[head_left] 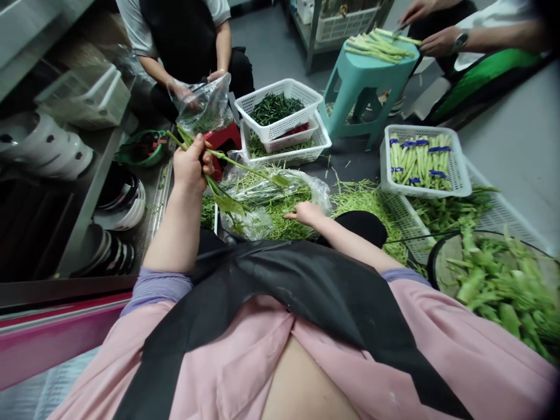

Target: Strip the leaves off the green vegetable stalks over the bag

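The left hand (190, 165) clasps long, leafy green stems (225, 204) slanting toward the right hand (308, 213). The latter is half-curled, any hold unclear.

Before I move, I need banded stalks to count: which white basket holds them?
The upper white basket at right: blue-purple bands bind its pale stalks. No bands show in the others.

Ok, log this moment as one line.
Left hand: holds leafy stems; Right hand: over greens amid clear plastic, contact unclear; Nearby: white basket of banded stalks
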{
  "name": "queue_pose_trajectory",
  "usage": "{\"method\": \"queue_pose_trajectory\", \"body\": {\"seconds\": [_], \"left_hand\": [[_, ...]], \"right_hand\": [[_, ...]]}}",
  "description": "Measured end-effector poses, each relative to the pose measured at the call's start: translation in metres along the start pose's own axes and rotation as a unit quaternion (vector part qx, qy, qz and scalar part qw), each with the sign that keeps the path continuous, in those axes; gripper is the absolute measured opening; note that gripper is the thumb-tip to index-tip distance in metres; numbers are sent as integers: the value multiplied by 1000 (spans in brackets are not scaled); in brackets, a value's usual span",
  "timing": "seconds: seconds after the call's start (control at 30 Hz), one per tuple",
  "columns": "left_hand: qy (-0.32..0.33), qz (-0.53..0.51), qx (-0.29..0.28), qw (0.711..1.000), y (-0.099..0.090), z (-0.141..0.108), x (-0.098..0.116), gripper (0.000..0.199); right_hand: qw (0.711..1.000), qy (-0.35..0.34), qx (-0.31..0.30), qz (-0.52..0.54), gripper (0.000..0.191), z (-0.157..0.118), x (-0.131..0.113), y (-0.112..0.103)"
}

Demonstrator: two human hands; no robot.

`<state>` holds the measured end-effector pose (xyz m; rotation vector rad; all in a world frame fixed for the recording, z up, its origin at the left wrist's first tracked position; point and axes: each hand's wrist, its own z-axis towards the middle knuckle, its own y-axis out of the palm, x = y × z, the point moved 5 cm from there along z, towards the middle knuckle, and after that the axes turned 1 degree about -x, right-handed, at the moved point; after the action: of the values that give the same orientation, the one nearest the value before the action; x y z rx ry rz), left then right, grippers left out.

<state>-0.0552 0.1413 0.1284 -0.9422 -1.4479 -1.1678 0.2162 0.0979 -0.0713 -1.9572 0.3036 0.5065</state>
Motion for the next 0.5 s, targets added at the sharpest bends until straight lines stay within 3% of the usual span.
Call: {"method": "queue_pose_trajectory", "body": {"seconds": [0.07, 0.13, 0.2, 0.27, 0.37, 0.5], "left_hand": [[-10, 11, -11, 1000, 4, 0, -4, 33], [-28, 20, -26, 999, 9, -2, -10, 35], [-47, 30, -42, 998, 15, -4, -16, 36], [-63, 41, -58, 996, 21, -6, -22, 36], [-76, 58, -81, 992, 28, -6, -33, 35], [-75, 82, -91, 990, 30, -3, -45, 35]], "right_hand": [[999, 16, 42, -6, 44, 6, 1, -12], [994, 5, 98, 39, 42, 12, -1, -32], [984, -20, 119, 128, 26, 15, -6, -50], [961, -72, 110, 244, 29, 15, -17, -66], [913, -161, 22, 373, 36, 7, -41, -77], [863, -204, -195, 419, 33, -13, -68, -62]]}}
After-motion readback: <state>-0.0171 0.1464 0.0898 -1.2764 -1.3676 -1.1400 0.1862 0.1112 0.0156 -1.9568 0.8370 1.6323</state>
